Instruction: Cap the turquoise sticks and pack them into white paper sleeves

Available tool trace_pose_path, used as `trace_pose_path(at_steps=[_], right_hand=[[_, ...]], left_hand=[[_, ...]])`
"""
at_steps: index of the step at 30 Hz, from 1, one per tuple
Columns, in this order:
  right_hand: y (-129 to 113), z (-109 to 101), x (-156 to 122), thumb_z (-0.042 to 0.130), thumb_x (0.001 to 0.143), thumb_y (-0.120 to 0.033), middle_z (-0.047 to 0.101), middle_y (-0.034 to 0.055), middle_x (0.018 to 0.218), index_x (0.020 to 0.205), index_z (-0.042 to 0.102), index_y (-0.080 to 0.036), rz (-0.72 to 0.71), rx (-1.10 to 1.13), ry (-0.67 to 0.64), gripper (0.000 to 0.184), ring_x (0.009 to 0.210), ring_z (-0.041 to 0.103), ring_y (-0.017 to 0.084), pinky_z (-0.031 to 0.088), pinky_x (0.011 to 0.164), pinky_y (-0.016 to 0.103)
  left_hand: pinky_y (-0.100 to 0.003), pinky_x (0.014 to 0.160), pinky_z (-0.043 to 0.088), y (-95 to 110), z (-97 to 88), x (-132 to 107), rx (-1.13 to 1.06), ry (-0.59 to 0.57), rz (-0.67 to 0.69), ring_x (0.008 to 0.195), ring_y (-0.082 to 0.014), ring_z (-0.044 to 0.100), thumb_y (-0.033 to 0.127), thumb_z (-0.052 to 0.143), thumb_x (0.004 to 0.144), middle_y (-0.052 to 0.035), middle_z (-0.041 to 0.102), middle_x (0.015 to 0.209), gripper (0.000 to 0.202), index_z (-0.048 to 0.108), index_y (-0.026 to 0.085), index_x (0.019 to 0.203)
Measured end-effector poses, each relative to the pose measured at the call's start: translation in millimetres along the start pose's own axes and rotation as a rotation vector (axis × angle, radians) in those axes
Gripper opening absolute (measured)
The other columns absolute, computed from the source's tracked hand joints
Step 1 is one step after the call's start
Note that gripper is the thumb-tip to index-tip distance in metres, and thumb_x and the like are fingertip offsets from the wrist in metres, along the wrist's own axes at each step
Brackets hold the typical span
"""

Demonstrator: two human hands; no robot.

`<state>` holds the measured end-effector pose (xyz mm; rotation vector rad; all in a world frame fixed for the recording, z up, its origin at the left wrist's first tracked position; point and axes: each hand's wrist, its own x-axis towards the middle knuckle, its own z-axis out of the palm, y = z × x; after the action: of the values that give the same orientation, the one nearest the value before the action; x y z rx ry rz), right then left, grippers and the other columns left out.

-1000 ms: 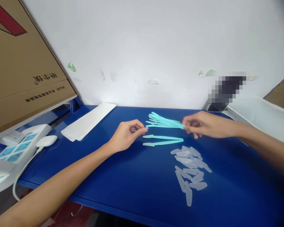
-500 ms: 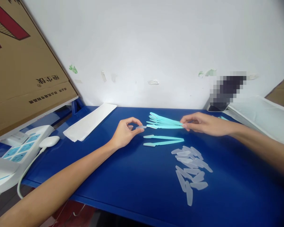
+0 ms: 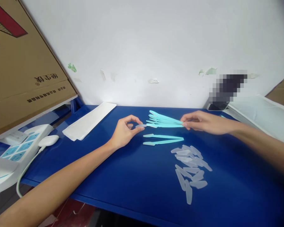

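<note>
Turquoise razor (image 3: 169, 125) was gripped by right hand (image 3: 198, 121), translucent cap (image 3: 141, 125) pinched in left hand (image 3: 125, 132), apparently touching the blade (image 3: 152, 126).

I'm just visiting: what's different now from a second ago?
The left hand has drawn slightly left, and the clear cap in its fingers, mostly hidden before, now shows, close to the tip of the front razor. The right hand, at that razor's handle end, has edged slightly left. The two separate razors and loose caps stayed put.
</note>
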<state>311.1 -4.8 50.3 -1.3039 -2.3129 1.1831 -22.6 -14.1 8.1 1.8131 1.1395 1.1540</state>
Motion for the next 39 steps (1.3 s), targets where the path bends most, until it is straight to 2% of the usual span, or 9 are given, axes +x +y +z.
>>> trace_pose_path(at_steps=[4, 9, 14, 20, 24, 26, 29, 34, 39], right_hand=[[-3, 1, -1, 0.061, 0.091, -0.057, 0.059, 0.0004, 0.078, 0.083, 0.060, -0.021, 0.008, -0.012, -0.014, 0.037, 0.063, 0.042, 0.012, 0.033, 0.058, 0.028], [-16, 12, -1, 0.063, 0.088, -0.062, 0.061, 0.0017, 0.077, 0.083, 0.062, -0.020, -0.010, -0.016, 0.045, 0.041, 0.065, 0.046, 0.013, 0.036, 0.060, 0.028], [-22, 21, 4, 0.065, 0.086, -0.062, 0.069, 0.0039, 0.080, 0.088, 0.068, -0.020, -0.001, 0.042, 0.126, 0.043, 0.054, 0.042, 0.010, 0.033, 0.051, 0.028], [-8, 8, 3, 0.072, 0.081, -0.058, 0.073, 0.0046, 0.081, 0.087, 0.071, -0.020, 0.019, 0.055, 0.082, 0.038, 0.050, 0.041, 0.008, 0.032, 0.048, 0.028], [0, 4, 2, 0.071, 0.082, -0.059, 0.074, 0.0051, 0.082, 0.085, 0.072, -0.020, 0.020, 0.041, 0.056, 0.039, 0.050, 0.043, 0.009, 0.034, 0.049, 0.027], [-1, 5, 2, 0.070, 0.083, -0.059, 0.075, 0.0055, 0.084, 0.085, 0.071, -0.020, 0.034, 0.031, 0.019, 0.039, 0.050, 0.046, 0.009, 0.036, 0.050, 0.027], [-4, 8, 2, 0.068, 0.084, -0.059, 0.075, 0.0053, 0.083, 0.088, 0.069, -0.020, 0.050, 0.015, -0.020, 0.039, 0.050, 0.050, 0.010, 0.040, 0.052, 0.028], [-7, 10, 1, 0.066, 0.087, -0.055, 0.074, 0.0044, 0.079, 0.088, 0.067, -0.020, 0.044, -0.031, -0.033, 0.035, 0.052, 0.056, 0.012, 0.044, 0.054, 0.029], [-9, 13, 0, 0.063, 0.088, -0.053, 0.074, 0.0043, 0.082, 0.091, 0.067, -0.021, 0.034, -0.033, -0.026, 0.032, 0.051, 0.057, 0.012, 0.045, 0.055, 0.029]], left_hand=[[-0.022, 0.051, 0.031, -1, -0.8, 1, -0.041, 0.000, 0.031, 0.055, -0.0066, 0.046, 0.032, 0.083, 0.074, -0.0017, 0.073, 0.091, 0.026, 0.063, 0.019, 0.083], [-0.023, 0.049, 0.027, 0, 1.4, -1, -0.123, -0.042, -0.016, 0.047, -0.0028, 0.034, 0.032, 0.087, 0.071, -0.0017, 0.075, 0.092, 0.036, 0.056, 0.019, 0.085], [-0.026, 0.050, 0.028, 5, 4.7, -4, -0.197, -0.082, -0.076, 0.048, -0.0057, 0.038, 0.034, 0.090, 0.066, -0.0037, 0.077, 0.086, 0.044, 0.053, 0.020, 0.085], [-0.026, 0.052, 0.027, 8, 5.4, -7, -0.076, -0.237, -0.005, 0.052, -0.0071, 0.039, 0.038, 0.085, 0.073, -0.0033, 0.075, 0.089, 0.046, 0.063, 0.020, 0.109], [-0.026, 0.053, 0.029, -1, 1.2, -4, -0.096, -0.132, -0.048, 0.052, -0.0102, 0.039, 0.038, 0.054, 0.093, 0.0019, 0.060, 0.070, 0.026, 0.065, 0.019, 0.107], [-0.026, 0.051, 0.027, -6, -1.6, 0, -0.126, -0.067, -0.086, 0.050, -0.0119, 0.035, 0.030, 0.042, 0.091, 0.0037, 0.048, 0.059, 0.026, 0.064, 0.018, 0.097], [-0.027, 0.051, 0.027, -13, -4.5, 5, -0.143, 0.001, -0.094, 0.051, -0.0128, 0.035, 0.025, 0.043, 0.083, 0.0042, 0.041, 0.057, 0.020, 0.062, 0.018, 0.086], [-0.027, 0.066, 0.041, -15, -4.2, 8, -0.152, 0.047, -0.047, 0.069, -0.0141, 0.055, 0.033, 0.061, 0.087, -0.0017, 0.066, 0.081, 0.022, 0.071, 0.017, 0.098], [-0.029, 0.079, 0.048, -13, -2.1, 9, -0.325, 0.089, -0.151, 0.093, -0.0203, 0.070, 0.040, 0.079, 0.079, -0.0099, 0.078, 0.103, 0.031, 0.071, 0.017, 0.098]])
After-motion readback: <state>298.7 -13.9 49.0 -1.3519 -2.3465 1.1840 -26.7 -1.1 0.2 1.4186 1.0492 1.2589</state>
